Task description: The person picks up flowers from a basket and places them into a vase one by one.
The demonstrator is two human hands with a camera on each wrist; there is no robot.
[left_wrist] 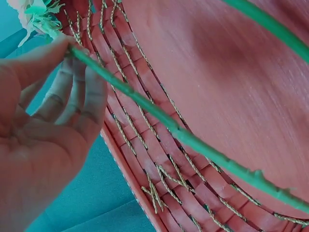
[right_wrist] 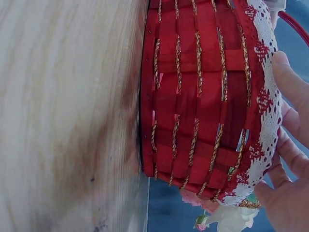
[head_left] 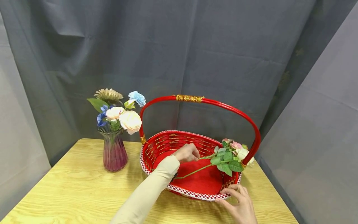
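My left hand (head_left: 188, 153) is over the inside of a red woven basket (head_left: 174, 136). Its thumb and fingertips pinch the green stem (left_wrist: 145, 104) of an artificial flower, shown closely in the left wrist view. A second green stem (head_left: 195, 172) slants across the basket's red floor. Pink and white rose heads (head_left: 241, 153) with green leaves (head_left: 227, 160) lie at the basket's right end, under the handle's base. At the near right corner, my right hand (head_left: 240, 202) holds the white lace rim (right_wrist: 266, 121), thumb outside and fingers over the inner side.
A purple glass vase (head_left: 114, 152) with cream, white and blue flowers (head_left: 130, 121) stands left of the basket on the wooden table (head_left: 70, 186). The tall red handle (head_left: 223, 107) arches over the basket. Grey curtains (head_left: 156, 56) hang behind and at the sides.
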